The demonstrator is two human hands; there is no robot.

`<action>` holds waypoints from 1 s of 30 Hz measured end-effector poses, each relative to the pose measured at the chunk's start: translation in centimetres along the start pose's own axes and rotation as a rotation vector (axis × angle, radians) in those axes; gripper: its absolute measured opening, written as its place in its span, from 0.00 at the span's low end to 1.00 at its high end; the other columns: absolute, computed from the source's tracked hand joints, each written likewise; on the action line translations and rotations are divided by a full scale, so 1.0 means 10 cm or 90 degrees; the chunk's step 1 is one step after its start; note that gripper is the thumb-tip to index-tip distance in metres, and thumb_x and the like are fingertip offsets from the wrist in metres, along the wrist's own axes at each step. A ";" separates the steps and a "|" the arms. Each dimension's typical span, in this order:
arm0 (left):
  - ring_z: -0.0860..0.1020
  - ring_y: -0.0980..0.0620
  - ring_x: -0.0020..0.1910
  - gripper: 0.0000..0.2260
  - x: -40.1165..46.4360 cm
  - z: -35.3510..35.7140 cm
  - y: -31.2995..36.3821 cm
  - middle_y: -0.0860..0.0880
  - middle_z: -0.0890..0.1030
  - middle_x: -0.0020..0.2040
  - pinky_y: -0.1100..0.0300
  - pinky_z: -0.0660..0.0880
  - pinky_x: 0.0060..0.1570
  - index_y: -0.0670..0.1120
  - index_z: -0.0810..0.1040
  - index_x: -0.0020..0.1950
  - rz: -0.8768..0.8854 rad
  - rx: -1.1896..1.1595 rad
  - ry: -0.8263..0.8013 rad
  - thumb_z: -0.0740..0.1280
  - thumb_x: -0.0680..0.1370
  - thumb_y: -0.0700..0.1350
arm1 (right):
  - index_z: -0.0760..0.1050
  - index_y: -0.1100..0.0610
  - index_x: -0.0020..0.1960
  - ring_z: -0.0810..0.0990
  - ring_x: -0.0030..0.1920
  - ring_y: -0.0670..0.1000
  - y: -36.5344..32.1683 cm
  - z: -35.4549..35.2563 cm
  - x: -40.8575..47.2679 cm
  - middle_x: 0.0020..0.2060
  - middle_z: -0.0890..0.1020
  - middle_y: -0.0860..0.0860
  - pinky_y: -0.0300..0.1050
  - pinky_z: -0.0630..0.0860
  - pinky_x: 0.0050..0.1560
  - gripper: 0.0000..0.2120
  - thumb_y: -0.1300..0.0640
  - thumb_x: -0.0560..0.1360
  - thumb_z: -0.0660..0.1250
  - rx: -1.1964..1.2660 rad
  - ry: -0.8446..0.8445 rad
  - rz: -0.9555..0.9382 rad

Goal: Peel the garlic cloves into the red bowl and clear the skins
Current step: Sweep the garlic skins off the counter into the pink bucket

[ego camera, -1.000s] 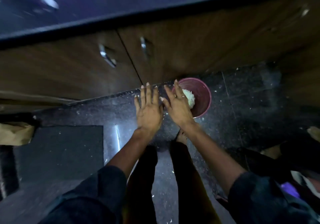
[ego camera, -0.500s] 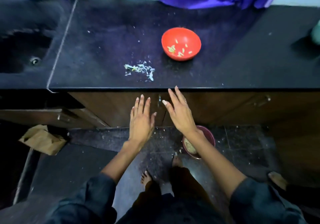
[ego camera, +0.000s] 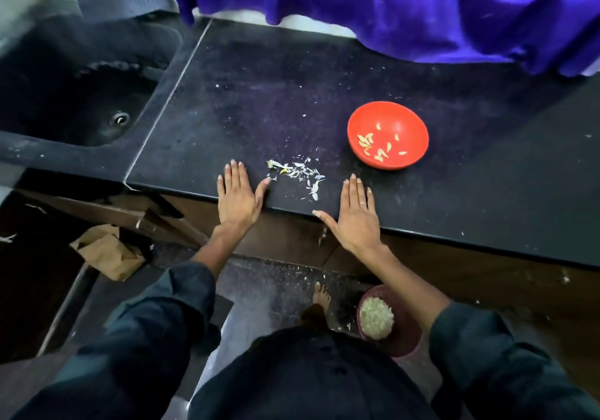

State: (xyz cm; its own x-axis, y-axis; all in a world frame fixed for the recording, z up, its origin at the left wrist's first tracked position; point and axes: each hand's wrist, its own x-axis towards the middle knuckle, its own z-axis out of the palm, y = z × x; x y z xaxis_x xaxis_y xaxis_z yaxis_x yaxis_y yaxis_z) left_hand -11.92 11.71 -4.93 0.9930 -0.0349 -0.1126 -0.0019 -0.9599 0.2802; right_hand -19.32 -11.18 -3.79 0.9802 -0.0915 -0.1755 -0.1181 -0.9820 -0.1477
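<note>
Left hand [ego camera: 236, 197] and right hand [ego camera: 356, 217] flat, fingers straight, empty, on speckled dark worktop [ego camera: 487, 199] edge; papery skins [ego camera: 297, 173] between them; round glossy red bowl [ego camera: 388, 135] with peeled cloves [ego camera: 373, 145] beyond right hand

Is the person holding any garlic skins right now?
No, both the left hand and right hand lie flat and open on the counter, with the skins loose between them.
</note>
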 end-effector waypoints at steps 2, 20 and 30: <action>0.47 0.45 0.79 0.35 0.10 0.02 0.05 0.41 0.50 0.79 0.48 0.43 0.76 0.38 0.50 0.78 -0.015 0.021 0.004 0.48 0.81 0.62 | 0.55 0.68 0.76 0.56 0.77 0.59 -0.02 0.02 0.07 0.76 0.58 0.63 0.58 0.51 0.76 0.51 0.27 0.72 0.37 -0.014 -0.022 -0.014; 0.50 0.50 0.78 0.29 0.44 -0.17 0.15 0.44 0.54 0.79 0.61 0.44 0.75 0.40 0.53 0.78 0.068 -0.232 -0.024 0.55 0.83 0.54 | 0.42 0.64 0.78 0.42 0.78 0.54 -0.11 -0.22 1.10 0.78 0.44 0.59 0.46 0.39 0.77 0.42 0.36 0.79 0.51 0.113 -0.053 -0.176; 0.56 0.46 0.77 0.27 0.45 -0.01 0.23 0.40 0.61 0.76 0.63 0.42 0.73 0.37 0.60 0.76 0.234 -0.179 -0.099 0.47 0.81 0.51 | 0.56 0.63 0.77 0.54 0.78 0.53 -0.45 -0.03 1.00 0.77 0.58 0.58 0.45 0.41 0.77 0.35 0.41 0.79 0.40 0.083 -0.037 -0.318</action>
State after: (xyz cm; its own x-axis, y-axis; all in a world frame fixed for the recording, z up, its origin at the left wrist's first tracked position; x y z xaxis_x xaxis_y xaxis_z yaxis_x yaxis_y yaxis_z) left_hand -7.47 9.35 -4.64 0.9031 -0.4192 -0.0936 -0.2955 -0.7647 0.5727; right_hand -8.98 -7.76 -4.59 0.9122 0.3959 -0.1057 0.3392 -0.8743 -0.3471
